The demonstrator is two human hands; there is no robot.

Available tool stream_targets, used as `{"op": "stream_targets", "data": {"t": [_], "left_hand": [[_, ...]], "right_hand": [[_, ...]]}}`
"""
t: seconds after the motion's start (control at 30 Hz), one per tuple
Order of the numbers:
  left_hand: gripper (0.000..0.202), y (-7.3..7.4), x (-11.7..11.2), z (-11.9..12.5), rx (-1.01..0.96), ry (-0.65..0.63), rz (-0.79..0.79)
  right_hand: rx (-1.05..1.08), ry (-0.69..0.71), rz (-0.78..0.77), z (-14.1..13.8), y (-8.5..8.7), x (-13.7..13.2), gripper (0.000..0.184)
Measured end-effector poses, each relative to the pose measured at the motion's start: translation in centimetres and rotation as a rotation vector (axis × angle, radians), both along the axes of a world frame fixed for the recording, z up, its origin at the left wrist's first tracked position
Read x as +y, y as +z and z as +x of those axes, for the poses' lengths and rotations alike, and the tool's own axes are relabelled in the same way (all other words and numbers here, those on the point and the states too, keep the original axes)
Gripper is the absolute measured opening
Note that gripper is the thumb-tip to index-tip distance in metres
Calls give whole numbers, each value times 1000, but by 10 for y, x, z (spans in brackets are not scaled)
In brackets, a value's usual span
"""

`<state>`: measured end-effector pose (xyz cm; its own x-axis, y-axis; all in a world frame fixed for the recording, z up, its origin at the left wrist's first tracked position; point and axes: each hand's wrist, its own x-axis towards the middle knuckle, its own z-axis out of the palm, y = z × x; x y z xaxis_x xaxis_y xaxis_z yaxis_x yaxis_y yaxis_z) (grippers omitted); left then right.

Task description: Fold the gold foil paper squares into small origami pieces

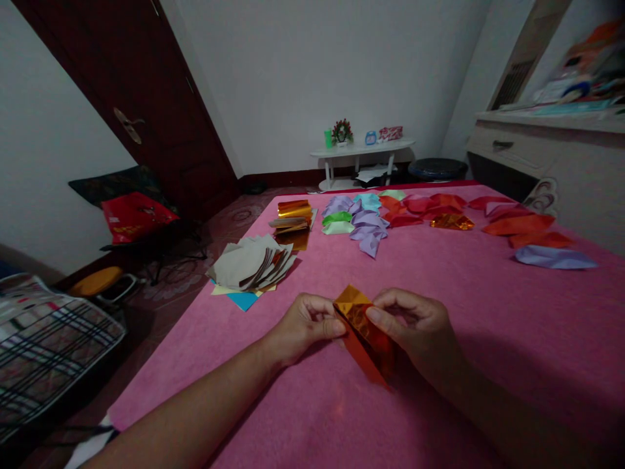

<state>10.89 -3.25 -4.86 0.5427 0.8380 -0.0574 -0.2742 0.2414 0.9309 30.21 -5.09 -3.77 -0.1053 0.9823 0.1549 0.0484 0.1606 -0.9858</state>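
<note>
A person's two bare hands work over a pink-covered desk (420,267), with a piece of gold foil paper (359,319) held between them just above the near part of the surface. Taking that foil paper as the landmark, the left hand (312,326) is at its left edge, its grip narrow, pinching a corner between thumb and fingers. The right hand (415,322) is on its right side, its grip also narrow, the thumb flat on the shiny face and the fingers tucked behind. The sheet is partly folded: a pointed gold peak stands at the top, and a dark slot separates its layers lower down, where the orange-toned lower corner blurs.

To the left of the foil paper and beyond it lies a fanned pile of pale sheets (241,264), with a blue sheet (244,300) poking out underneath; behind that pile is a stack of gold sheets (295,208). Straight beyond the foil paper are folded lilac pieces (368,221). Farther to its right are folded red pieces (439,205), a crinkled gold piece (452,222) and a lone lilac piece (556,256).

The step in hand looks like mid-fold, with the layers being lined up or creased; exactly which crease I cannot tell. The next move seems to call for a steady left pinch while the right thumb presses along the fold, firmly enough to set the slippery foil without letting the layers slide apart.
</note>
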Motion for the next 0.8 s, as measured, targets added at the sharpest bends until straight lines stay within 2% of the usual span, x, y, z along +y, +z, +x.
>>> {"op": "stream_targets", "data": {"t": [0.3,0.47,0.6,0.7,0.8], "left_hand": [[32,0,1,-2,68,-47,36],[32,2,0,-1,54,-35,24],[26,3,-2,1,0,28,11],[25,3,-2,3,-13,86,-1],[21,6,-1,2,21,198,89]], "right_hand": [[9,8,33,-1,2,-3,19],[20,-49,18,-2,3,-2,20],[21,-44,-28,-2,5,2,22],[8,43,-54,-2,4,6,26],[-7,77,-61,0,1,8,28]]}}
